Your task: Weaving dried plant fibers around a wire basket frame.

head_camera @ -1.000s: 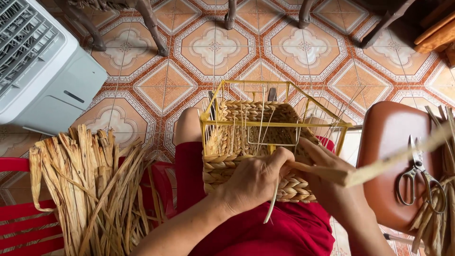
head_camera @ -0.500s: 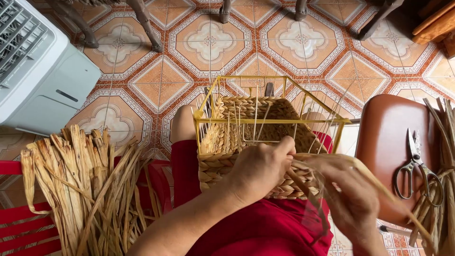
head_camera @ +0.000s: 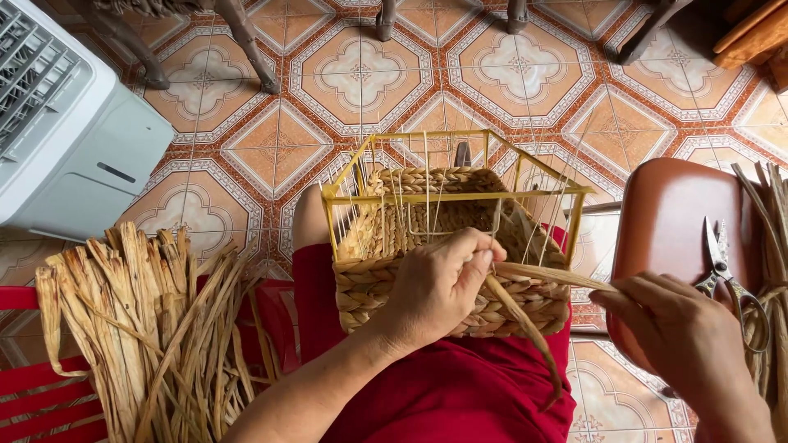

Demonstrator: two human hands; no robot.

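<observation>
1. The left hand [head_camera: 439,287] is pinching a dried straw strand [head_camera: 525,275] against the near rim of the half-woven basket [head_camera: 447,246] resting on the lap.
2. The right hand [head_camera: 677,336] is gripping the same strand, pulled out to the right.
3. Scissors [head_camera: 726,275] are lying on the brown stool [head_camera: 673,221] at right.

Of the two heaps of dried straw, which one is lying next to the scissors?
The smaller straw bundle at the right edge, beside the brown stool where the scissors lie. The big straw heap lies far left, on the red chair.
</observation>
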